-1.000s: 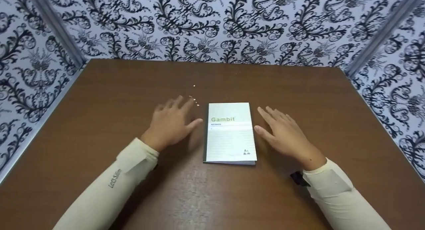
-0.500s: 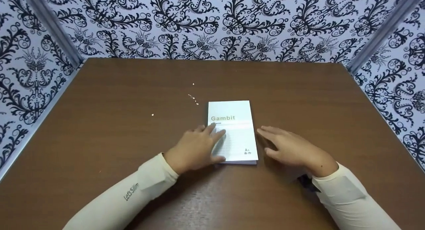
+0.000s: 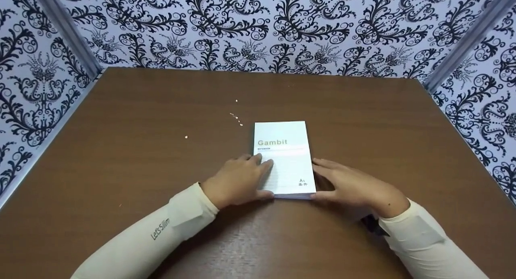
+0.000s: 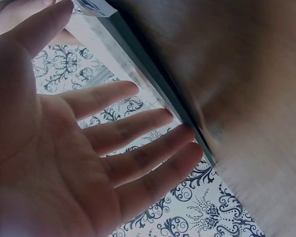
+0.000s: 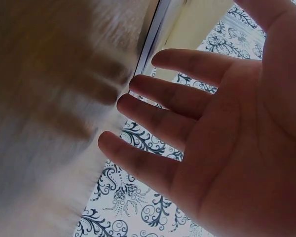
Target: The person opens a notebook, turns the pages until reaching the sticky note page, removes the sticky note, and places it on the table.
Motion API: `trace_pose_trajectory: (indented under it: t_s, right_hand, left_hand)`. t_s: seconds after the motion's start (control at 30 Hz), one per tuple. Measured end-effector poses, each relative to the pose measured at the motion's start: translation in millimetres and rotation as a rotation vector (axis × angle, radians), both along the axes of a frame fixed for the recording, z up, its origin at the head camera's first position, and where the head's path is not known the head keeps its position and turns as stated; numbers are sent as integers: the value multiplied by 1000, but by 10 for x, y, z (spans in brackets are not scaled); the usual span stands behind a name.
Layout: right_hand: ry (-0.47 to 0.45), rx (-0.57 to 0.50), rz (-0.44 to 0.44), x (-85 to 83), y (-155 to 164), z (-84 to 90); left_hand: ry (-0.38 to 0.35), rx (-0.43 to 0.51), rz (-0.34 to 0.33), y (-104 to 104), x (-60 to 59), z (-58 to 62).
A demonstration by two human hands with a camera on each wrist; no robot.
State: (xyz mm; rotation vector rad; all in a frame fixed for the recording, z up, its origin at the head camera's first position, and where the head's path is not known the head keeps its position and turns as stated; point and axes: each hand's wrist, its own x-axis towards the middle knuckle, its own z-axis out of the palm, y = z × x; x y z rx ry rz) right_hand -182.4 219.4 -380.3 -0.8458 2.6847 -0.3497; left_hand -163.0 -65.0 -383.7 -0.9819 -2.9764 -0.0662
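A white notebook [image 3: 284, 166] marked "Gambit" lies closed on the brown table, its dark spine [image 4: 148, 64] on the left side. My left hand [image 3: 240, 180] is at its left side, with straight, spread fingers reaching to the spine and cover and the thumb by the near left corner. Along the right edge, my right hand [image 3: 352, 186] has its extended fingertips against or very close to the pages, and its thumb is by the near right corner. Neither hand grips the notebook.
Small white crumbs [image 3: 236, 118] are scattered on the table [image 3: 161, 101] beyond and left of the notebook. Patterned black-and-white walls [image 3: 258, 33] enclose the table at the back and both sides.
My left hand has come right and nearer, from beside the notebook onto its left edge. My right hand has moved down and in to the right edge. The notebook has hardly moved.
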Motion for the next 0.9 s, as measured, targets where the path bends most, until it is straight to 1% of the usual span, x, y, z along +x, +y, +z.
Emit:
trace_pose_trajectory:
  t_s: [0.17,0.37,0.47,0.77,0.9]
  right_hand:
    - [3,-18,14,12,-21,-3]
    - [32,-30,33,34,-31,-14]
    - [46,-17,38,45,-41,-16]
    - [103,25,97,87,-90,-26]
    - [142,23,133,107,-104,-43]
  left_hand:
    - [56,8,-44,-11,1,4]
    - [132,35,-146,-42,-26,30]
    - [133,49,-173,-56,-34,46]
    - [95,88,-207,-76,-44,82]
    - [111,111,-227,-83,-44,74]
